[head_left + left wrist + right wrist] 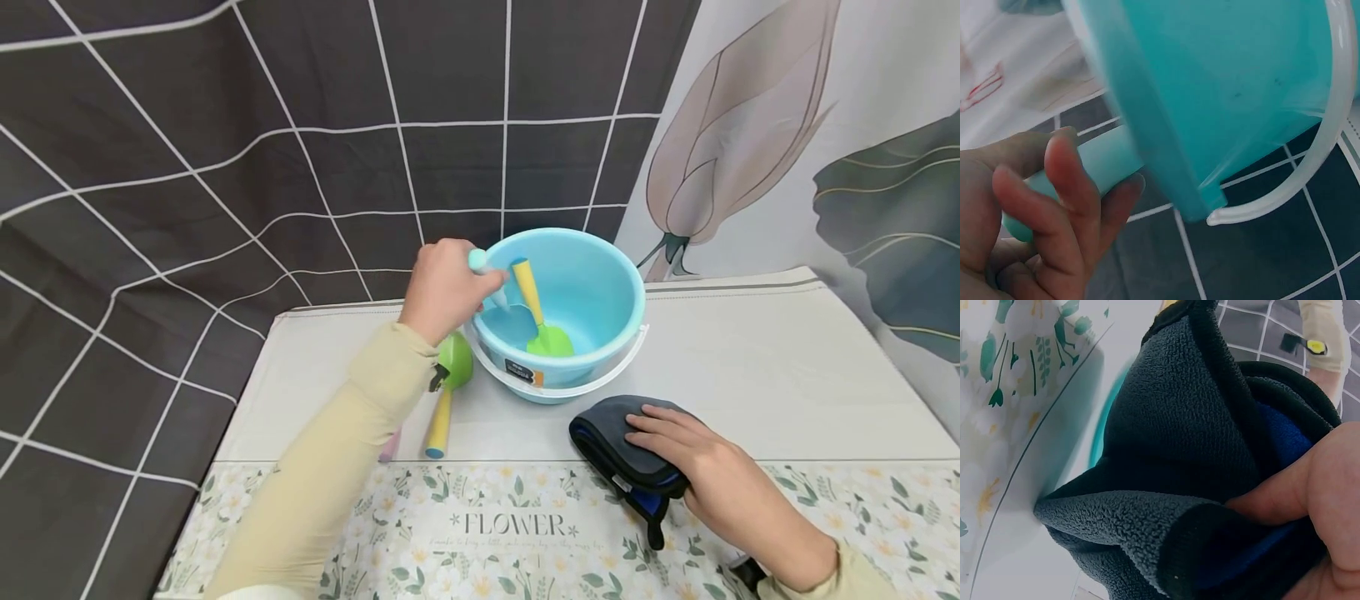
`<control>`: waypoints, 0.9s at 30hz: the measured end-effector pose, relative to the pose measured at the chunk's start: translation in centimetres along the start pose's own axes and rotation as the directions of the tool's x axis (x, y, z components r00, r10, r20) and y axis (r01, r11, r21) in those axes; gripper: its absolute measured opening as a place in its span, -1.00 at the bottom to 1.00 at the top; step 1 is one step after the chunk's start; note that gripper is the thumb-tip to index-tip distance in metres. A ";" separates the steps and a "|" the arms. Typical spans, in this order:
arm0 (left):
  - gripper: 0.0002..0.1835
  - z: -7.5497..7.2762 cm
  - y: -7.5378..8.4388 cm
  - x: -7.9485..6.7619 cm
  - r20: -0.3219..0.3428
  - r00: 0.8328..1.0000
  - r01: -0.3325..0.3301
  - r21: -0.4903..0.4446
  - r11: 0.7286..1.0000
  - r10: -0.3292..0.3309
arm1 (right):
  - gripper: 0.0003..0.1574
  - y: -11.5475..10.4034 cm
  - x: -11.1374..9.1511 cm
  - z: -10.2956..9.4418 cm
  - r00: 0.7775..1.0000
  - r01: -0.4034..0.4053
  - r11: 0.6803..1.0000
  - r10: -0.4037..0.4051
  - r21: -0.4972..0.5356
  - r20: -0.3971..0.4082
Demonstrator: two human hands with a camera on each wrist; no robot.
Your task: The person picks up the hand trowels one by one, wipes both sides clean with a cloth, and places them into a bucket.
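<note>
My left hand [447, 287] is at the left rim of a light blue bucket [592, 242]. It pinches the pale turquoise handle [1107, 156] of a toy shovel whose blue blade [512, 327] is inside the bucket. Beside that blade, a second toy shovel [529, 292], yellow-handled with a green head, leans in the bucket. In front of the bucket, my right hand [716, 462] grips a folded dark grey towel [611, 429] with black edging and a blue inner side. Its fingers lie over the top, and the right wrist view shows the thumb [1272, 494] against the folds.
Left of the bucket lies a green scoop [454, 358] with a yellow handle, partly behind the left sleeve. A pink end [390, 447] of something peeks out by that sleeve. The bucket's white handle [600, 383] hangs down in front. Dark gridded cloth [337, 75] hangs behind.
</note>
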State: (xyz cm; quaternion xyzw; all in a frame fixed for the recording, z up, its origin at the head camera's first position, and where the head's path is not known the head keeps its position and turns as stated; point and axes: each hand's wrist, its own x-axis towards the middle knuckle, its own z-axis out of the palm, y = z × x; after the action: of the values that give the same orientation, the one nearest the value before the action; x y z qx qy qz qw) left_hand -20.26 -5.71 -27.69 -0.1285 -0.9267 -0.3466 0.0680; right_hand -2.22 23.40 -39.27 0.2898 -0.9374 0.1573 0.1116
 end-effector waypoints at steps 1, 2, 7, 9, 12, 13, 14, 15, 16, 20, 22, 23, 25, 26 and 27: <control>-0.71 0.4 0.1 0.2 -0.001 1.000 -0.005 0.039 0.999 0.005 | 0.02 0.0 0.0 0.0 1.000 0.000 1.000 0.000 -0.001 0.001; -0.68 0.8 0.2 0.5 -0.002 1.000 -0.007 0.077 0.997 0.007 | 0.02 0.0 0.0 0.0 1.000 -0.001 1.000 0.001 -0.001 0.003; -0.56 2.3 0.5 1.4 0.028 0.999 0.031 0.190 0.981 -0.037 | 0.03 0.0 0.0 0.0 1.000 -0.004 1.000 0.004 0.001 0.006; -0.54 2.8 0.5 1.7 0.041 0.998 0.044 0.212 0.976 -0.054 | 0.03 0.1 -0.1 0.0 1.000 -0.006 1.000 0.006 0.000 0.005; -0.51 3.3 0.3 1.9 0.055 0.997 0.047 0.230 0.972 -0.062 | 0.03 0.1 -0.1 0.0 1.000 -0.006 1.000 0.006 0.002 0.007; -0.50 3.4 0.2 2.0 0.056 0.997 0.044 0.234 0.971 -0.059 | 0.03 0.1 -0.1 0.0 1.000 -0.006 1.000 0.006 0.004 0.007; -0.49 3.5 0.2 2.0 0.055 0.997 0.039 0.238 0.970 -0.053 | 0.03 0.1 -0.1 0.0 1.000 -0.008 1.000 0.008 0.000 0.010; -0.48 3.5 0.1 2.0 0.056 0.997 0.033 0.239 0.970 -0.048 | 0.02 0.1 -0.1 0.0 1.000 -0.008 1.000 0.008 0.000 0.011; -0.47 3.4 0.0 2.1 0.055 0.998 0.025 0.242 0.970 -0.039 | 0.02 0.1 -0.1 0.0 1.000 -0.010 1.000 0.010 0.000 0.013; -0.62 2.8 -0.3 2.1 0.046 0.998 0.027 0.239 0.971 -0.039 | 0.02 0.1 -0.1 0.0 1.000 -0.017 1.000 0.017 0.002 0.018; -0.70 2.2 -0.5 2.1 0.033 0.998 0.047 0.211 0.976 -0.055 | 0.02 0.2 -0.1 0.0 1.000 -0.020 1.000 0.020 0.000 0.019; -0.69 1.9 -0.6 2.1 0.024 0.998 0.057 0.190 0.980 -0.063 | 0.03 0.2 -0.1 0.1 1.000 -0.019 1.000 0.019 0.002 0.017; -0.60 1.1 -1.0 1.8 -0.005 0.997 0.074 0.146 0.986 -0.074 | 0.03 0.2 -0.1 0.1 1.000 -0.018 1.000 0.018 0.001 0.014; -0.59 0.7 -1.3 1.7 -0.011 0.997 0.082 0.121 0.989 -0.082 | 0.03 0.2 -0.2 0.1 1.000 -0.016 1.000 0.016 0.002 0.011; -0.59 0.3 -1.6 1.5 -0.020 0.996 0.088 0.100 0.991 -0.086 | 0.04 0.3 -0.2 0.1 1.000 -0.014 1.000 0.014 0.004 0.009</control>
State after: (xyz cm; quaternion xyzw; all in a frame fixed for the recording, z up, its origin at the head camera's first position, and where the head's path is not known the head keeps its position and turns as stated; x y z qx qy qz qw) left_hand -22.22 -6.43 -28.57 -0.0816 -0.9472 -0.3028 0.0665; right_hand -2.25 23.67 -39.44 0.2840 -0.9396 0.1589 0.1057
